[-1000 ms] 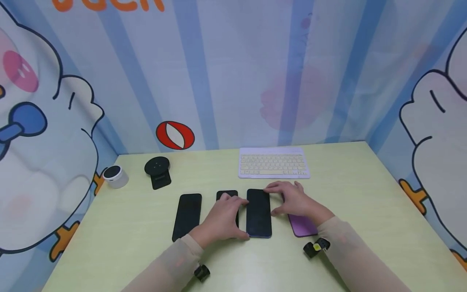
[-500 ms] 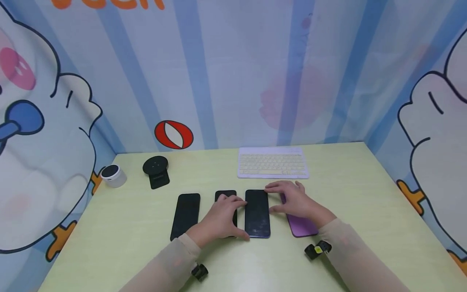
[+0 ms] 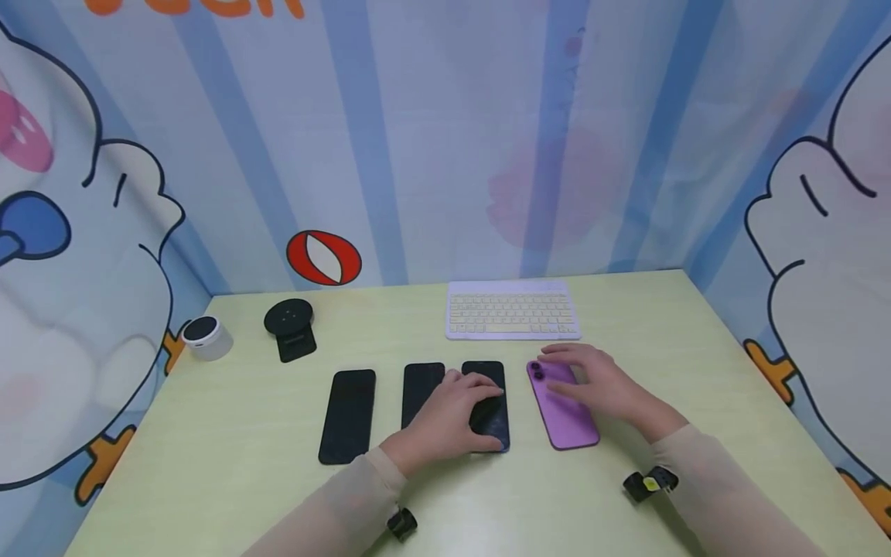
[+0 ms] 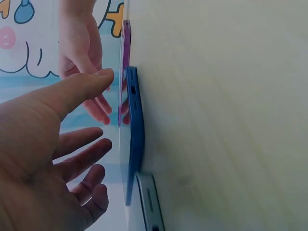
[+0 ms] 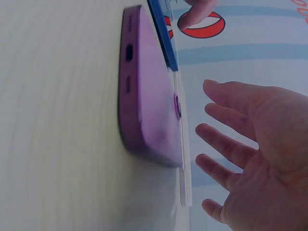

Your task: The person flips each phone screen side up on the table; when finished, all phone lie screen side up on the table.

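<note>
My left hand [image 3: 448, 425] hovers over a phone [image 3: 493, 419] with a dark screen, its thumb and fingers spread apart. The left wrist view shows that phone's blue edge [image 4: 136, 115] and the hand's fingertips above it. Face down to its right lies a purple phone [image 3: 571, 422], camera lenses at the top left corner. Above it my right hand [image 3: 605, 384] is held with loose, separated fingers; the right wrist view has the purple phone [image 5: 154, 96] below the palm. Partly behind my left hand is another black-screened phone [image 3: 419, 387].
A further black-screened phone [image 3: 348, 418] lies at the left of the row. Behind stand a lilac keyboard [image 3: 513, 316], a black round-topped stand [image 3: 289, 319] and a small white cylinder with a black top [image 3: 207, 339]. A printed curtain [image 3: 445, 155] borders the table.
My right hand has moved right, from beside the blue-edged phone to over the purple one, uncovering its lenses. The left hand has shifted right over the blue-edged phone.
</note>
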Tool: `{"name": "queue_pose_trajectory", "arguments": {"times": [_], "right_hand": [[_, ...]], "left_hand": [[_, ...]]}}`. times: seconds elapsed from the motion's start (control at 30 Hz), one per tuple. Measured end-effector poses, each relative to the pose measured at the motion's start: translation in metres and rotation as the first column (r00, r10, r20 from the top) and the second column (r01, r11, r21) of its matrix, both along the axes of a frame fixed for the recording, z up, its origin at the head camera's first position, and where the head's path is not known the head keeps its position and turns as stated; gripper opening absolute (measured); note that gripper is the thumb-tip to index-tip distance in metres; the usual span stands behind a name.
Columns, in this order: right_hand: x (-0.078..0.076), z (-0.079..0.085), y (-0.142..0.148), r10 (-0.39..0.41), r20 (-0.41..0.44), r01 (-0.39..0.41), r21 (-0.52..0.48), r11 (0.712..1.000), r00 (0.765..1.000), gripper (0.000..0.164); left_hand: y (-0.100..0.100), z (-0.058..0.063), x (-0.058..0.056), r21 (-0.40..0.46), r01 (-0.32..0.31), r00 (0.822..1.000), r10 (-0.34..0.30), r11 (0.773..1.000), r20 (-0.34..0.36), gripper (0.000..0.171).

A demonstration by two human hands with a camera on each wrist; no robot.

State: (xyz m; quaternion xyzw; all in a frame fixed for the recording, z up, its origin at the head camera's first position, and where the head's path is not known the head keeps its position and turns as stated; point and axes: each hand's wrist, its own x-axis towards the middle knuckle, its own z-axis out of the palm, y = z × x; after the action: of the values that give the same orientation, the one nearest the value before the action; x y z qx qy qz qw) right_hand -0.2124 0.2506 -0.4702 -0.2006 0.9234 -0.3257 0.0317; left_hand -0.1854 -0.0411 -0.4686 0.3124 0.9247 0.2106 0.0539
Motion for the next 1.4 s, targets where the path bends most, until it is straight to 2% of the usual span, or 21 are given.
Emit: {"name": "queue_pose_trajectory", "arguments": {"times": [0.17,0.4,0.63,0.87,1.2,1.4], "right_hand": [[-0.002,-0.002,0.017,-0.029,0.024,0.029,-0.002,1.0,0.999,0.043],[-0.006,-0.008,0.037,-0.065,0.055,0.065,-0.002,0.998,0.996,0.045],[-0.008,-0.011,0.044,0.006,0.033,-0.005,-0.018,1.0,0.999,0.044],[-0.012,-0.016,0.044,0.073,0.006,-0.074,0.011,0.997,0.997,0.051],[-0.001,-0.01,0.044,0.07,-0.032,-0.067,0.102,0.993,0.997,0.056],[0.003,-0.008,0.045,0.028,-0.012,-0.026,0.093,0.995,1.0,0.058]], "left_hand": [[0.019,0.002,-0.002,-0.033,0.047,0.998,-0.049,0.998,-0.046,0.072],[0.035,-0.001,-0.005,-0.07,0.054,0.996,-0.058,0.996,-0.062,0.074],[0.046,-0.005,-0.009,-0.076,0.032,0.998,-0.035,0.997,-0.044,0.076],[0.054,-0.008,-0.013,-0.096,0.034,0.999,-0.037,0.995,-0.035,0.076],[0.063,-0.009,-0.009,-0.105,0.041,0.998,-0.046,0.994,-0.049,0.078],[0.069,-0.006,-0.007,-0.114,0.011,0.998,-0.019,0.993,-0.066,0.08]]}}
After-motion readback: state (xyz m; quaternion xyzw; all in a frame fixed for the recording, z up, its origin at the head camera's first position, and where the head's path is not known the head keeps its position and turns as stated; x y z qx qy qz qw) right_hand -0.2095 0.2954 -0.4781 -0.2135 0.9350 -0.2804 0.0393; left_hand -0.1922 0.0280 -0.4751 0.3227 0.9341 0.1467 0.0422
